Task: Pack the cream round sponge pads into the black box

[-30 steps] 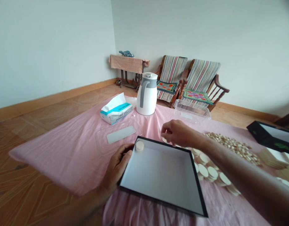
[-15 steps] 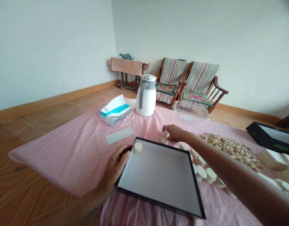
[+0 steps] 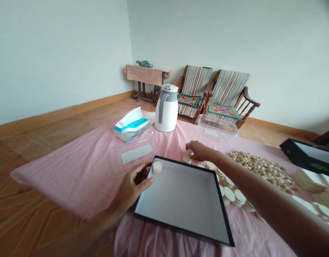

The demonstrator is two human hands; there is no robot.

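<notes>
"Black-rimmed tray, and the left hand on it?"

"Open, fingers spread across its left rim, near one pale disc lying inside the far corner."

"Right hand?"

"Curled, fingers close together, fingertips on a second disc just beyond the tray's far rim. Gripped or only touched, I can't tell. More discs lie around it on the pink cloth."

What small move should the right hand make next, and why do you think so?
Probably the right hand should lift the cream disc at its fingers into the black-rimmed tray, beside the disc lying near the tray's corner. More discs lie close by, and the left hand is at the tray's rim.
</notes>
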